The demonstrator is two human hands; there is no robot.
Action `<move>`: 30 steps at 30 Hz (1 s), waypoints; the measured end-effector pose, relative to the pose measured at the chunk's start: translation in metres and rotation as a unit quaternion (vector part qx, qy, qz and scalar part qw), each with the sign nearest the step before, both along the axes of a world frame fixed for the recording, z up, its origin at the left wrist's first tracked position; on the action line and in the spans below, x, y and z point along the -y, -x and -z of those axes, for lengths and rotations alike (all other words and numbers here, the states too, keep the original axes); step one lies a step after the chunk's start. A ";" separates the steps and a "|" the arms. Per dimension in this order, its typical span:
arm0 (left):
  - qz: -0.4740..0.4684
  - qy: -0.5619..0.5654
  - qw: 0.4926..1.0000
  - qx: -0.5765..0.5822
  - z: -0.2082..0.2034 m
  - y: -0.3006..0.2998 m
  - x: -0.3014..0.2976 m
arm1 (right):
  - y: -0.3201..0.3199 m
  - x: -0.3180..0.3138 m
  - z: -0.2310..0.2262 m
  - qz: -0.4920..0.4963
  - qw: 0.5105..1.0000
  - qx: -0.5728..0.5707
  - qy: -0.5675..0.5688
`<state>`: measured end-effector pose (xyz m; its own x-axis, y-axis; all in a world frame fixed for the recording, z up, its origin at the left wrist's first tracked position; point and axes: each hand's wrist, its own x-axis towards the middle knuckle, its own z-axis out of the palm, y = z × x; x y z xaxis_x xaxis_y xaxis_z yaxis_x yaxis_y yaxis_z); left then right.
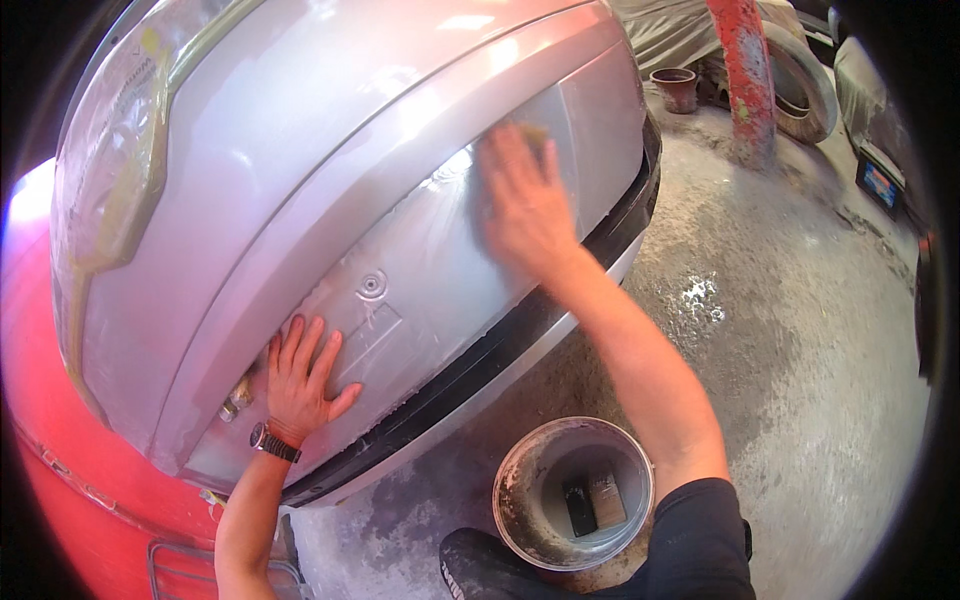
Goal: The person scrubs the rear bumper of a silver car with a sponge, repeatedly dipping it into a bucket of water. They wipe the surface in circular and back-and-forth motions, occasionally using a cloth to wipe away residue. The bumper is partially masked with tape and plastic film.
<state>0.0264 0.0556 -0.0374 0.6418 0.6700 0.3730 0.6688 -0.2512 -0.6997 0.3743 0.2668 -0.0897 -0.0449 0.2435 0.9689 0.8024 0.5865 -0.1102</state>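
Observation:
A silver car tailgate (440,250) fills the middle of the view, wet and shiny in its recessed panel. My right hand (525,200), smeared by motion, lies against the upper right part of that recess. Under its fingertips shows the edge of a yellowish-brown pad (537,133), pressed to the metal; most of it is hidden by the hand. My left hand (303,372), with a dark watch on the wrist, rests flat on the lower left part, fingers spread and holding nothing. Between the hands is a small round fitting (372,285) in the panel.
Below the bumper stands a round bucket (508,520) with water and dark and grey blocks inside. Plastic film edged with tape (140,220) covers the rear window. A red post (742,80), a flowerpot (675,90), a tyre (815,100) and a battery (880,182) are on the right.

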 end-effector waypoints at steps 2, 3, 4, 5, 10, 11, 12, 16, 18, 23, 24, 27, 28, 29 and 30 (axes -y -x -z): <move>-0.003 0.003 1.000 -0.003 -0.002 0.000 0.002 | 0.035 0.022 0.002 -0.089 0.995 -0.041 0.021; -0.004 0.004 1.000 -0.003 -0.001 0.001 0.003 | 0.030 0.014 0.006 -0.089 0.996 0.000 -0.003; -0.004 0.004 1.000 -0.001 -0.002 0.001 0.004 | 0.016 0.003 0.008 -0.088 0.995 0.042 -0.029; -0.002 0.001 1.000 0.000 -0.003 0.000 0.005 | -0.004 -0.005 0.007 -0.033 0.996 0.065 -0.044; 0.000 0.006 1.000 -0.003 -0.001 0.000 0.000 | -0.004 0.013 -0.007 0.063 0.997 0.015 0.051; -0.001 0.005 1.000 -0.004 -0.003 0.000 0.000 | 0.012 0.016 -0.005 0.012 0.998 0.029 0.050; -0.002 0.004 1.000 -0.005 -0.003 0.000 0.001 | 0.005 0.011 -0.005 0.003 0.998 0.058 0.022; 0.000 0.001 1.000 -0.006 -0.003 -0.001 0.005 | -0.029 -0.002 -0.005 0.047 0.995 0.086 -0.023; -0.002 0.004 1.000 -0.003 -0.001 0.000 0.003 | -0.012 0.008 -0.006 0.088 0.995 0.030 0.020; -0.005 -0.001 1.000 0.004 -0.003 -0.001 0.004 | -0.025 0.005 -0.010 0.022 0.993 0.110 -0.017; -0.004 0.004 1.000 0.002 -0.004 -0.001 0.004 | -0.023 0.005 -0.009 0.039 0.996 0.084 -0.004; -0.002 0.011 1.000 0.005 -0.002 -0.001 0.003 | 0.009 0.012 -0.006 0.020 0.998 0.007 0.058; -0.004 0.009 1.000 0.005 -0.002 0.001 0.003 | 0.005 0.012 -0.009 0.000 0.999 0.031 0.045; -0.004 0.009 1.000 0.003 -0.003 0.002 0.005 | -0.004 0.015 -0.010 -0.021 0.998 0.054 0.037; -0.003 0.010 1.000 0.000 -0.003 0.002 0.006 | -0.014 0.014 -0.010 -0.041 0.996 0.078 0.028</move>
